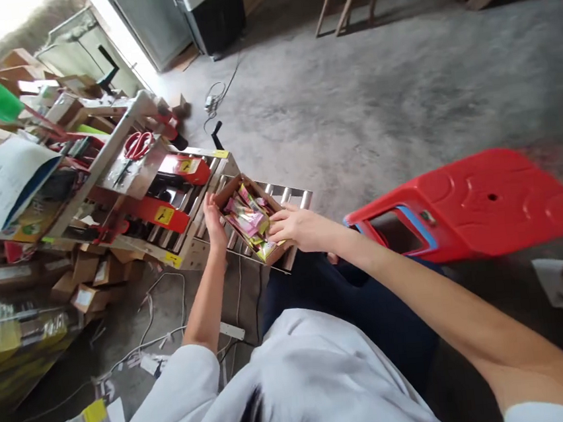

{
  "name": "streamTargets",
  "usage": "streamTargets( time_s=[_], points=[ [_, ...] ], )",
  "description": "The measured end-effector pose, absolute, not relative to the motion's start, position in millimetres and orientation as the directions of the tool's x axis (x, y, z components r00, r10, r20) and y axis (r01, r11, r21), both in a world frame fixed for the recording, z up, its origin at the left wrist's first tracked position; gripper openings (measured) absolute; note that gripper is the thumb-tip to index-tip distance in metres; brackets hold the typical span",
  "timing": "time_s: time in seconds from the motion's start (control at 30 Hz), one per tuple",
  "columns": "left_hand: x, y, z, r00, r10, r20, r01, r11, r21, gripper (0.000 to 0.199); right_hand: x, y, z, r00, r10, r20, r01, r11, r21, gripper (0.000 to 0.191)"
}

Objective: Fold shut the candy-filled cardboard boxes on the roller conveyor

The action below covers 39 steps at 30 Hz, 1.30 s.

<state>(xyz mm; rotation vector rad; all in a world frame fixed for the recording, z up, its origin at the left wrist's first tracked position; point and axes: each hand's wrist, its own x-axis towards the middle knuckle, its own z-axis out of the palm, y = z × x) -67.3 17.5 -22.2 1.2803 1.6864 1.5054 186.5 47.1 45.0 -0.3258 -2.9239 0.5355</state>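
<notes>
A small open cardboard box sits tilted in the view on the rollers of a short conveyor. Shiny pink, yellow and green packets fill it. My left hand rests along the box's left side, its fingers straight and pointing up. From the right, my right hand reaches over the box's edge. Its fingers are stretched out and lie on or just above the packets; their exact contact is hard to make out.
Left of the box stands a taping machine with red parts, with red-handled scissors on top. A red plastic stool is at my right. Cardboard boxes pile up on the left. Cables trail over the floor.
</notes>
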Motion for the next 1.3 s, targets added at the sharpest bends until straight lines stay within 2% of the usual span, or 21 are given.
streamTargets(
  time_s=[0.1, 0.17, 0.23, 0.37, 0.53, 0.6, 0.7, 0.8, 0.83, 0.87, 0.93, 1.0, 1.07, 1.13, 1.2, 1.3],
  points=[
    [-89, 25, -10, -0.450, 0.849, 0.276, 0.333, -0.127, 0.934, 0.066, 182, 46, 48, -0.899, 0.401, 0.175, 0.338, 0.891, -0.303, 0.045],
    [-94, 28, -9, -0.429, 0.857, 0.286, 0.330, -0.146, 0.932, 0.056, 179, 34, 49, -0.827, 0.511, 0.234, 0.410, 0.833, -0.372, 0.063],
    [-96, 28, -12, -0.426, 0.851, 0.307, 0.320, -0.176, 0.931, 0.047, 167, 22, 46, -0.807, 0.533, 0.255, 0.379, 0.798, -0.468, 0.075],
    [-104, 21, -11, -0.372, 0.862, 0.344, 0.335, -0.221, 0.916, 0.034, 121, 24, 18, -0.822, 0.540, 0.180, 0.379, 0.756, -0.534, 0.056],
    [-121, 32, 15, -0.095, 0.964, 0.250, 0.491, -0.173, 0.854, 0.029, 86, 40, -17, -0.801, 0.590, 0.104, 0.446, 0.703, -0.554, 0.059],
    [-121, 46, 21, 0.016, 0.985, 0.172, 0.621, -0.145, 0.770, 0.037, 88, 43, -21, -0.794, 0.591, 0.144, 0.413, 0.697, -0.586, 0.051],
    [-108, 69, 16, 0.048, 0.993, 0.111, 0.790, -0.106, 0.605, 0.046, 101, 47, -16, -0.715, 0.643, 0.273, 0.265, 0.611, -0.746, 0.042],
    [-87, 79, 3, -0.082, 0.970, 0.228, 0.891, -0.031, 0.454, 0.025, 120, 45, 2, -0.584, 0.732, 0.352, 0.088, 0.488, -0.869, 0.046],
    [-81, 77, -1, -0.126, 0.953, 0.274, 0.902, -0.005, 0.432, 0.015, 125, 43, 10, -0.557, 0.739, 0.378, 0.063, 0.492, -0.868, 0.045],
    [-77, 75, -4, -0.165, 0.937, 0.308, 0.904, 0.018, 0.428, 0.015, 130, 41, 19, -0.535, 0.744, 0.400, 0.076, 0.515, -0.854, 0.044],
    [-74, 69, -7, -0.217, 0.914, 0.343, 0.894, 0.045, 0.446, 0.030, 135, 35, 31, -0.476, 0.781, 0.404, 0.224, 0.552, -0.803, 0.042],
    [-77, 65, -9, -0.259, 0.889, 0.377, 0.878, 0.055, 0.475, 0.038, 133, 27, 33, -0.443, 0.830, 0.338, 0.426, 0.527, -0.736, 0.049],
    [-82, 64, -10, -0.305, 0.848, 0.433, 0.856, 0.045, 0.514, 0.041, 125, 18, 23, -0.498, 0.833, 0.242, 0.537, 0.515, -0.668, 0.064],
    [-84, 63, -11, -0.332, 0.799, 0.501, 0.836, 0.003, 0.549, 0.041, 117, 9, 9, -0.571, 0.801, 0.180, 0.549, 0.536, -0.641, 0.076],
    [-78, 56, -11, -0.322, 0.768, 0.553, 0.824, -0.061, 0.563, 0.042, 114, 3, -3, -0.591, 0.786, 0.182, 0.525, 0.546, -0.653, 0.087],
    [-55, 31, -15, -0.197, 0.834, 0.515, 0.780, -0.185, 0.598, 0.056, 121, 7, -6, -0.639, 0.744, 0.192, 0.456, 0.568, -0.685, 0.098]
  ],
)
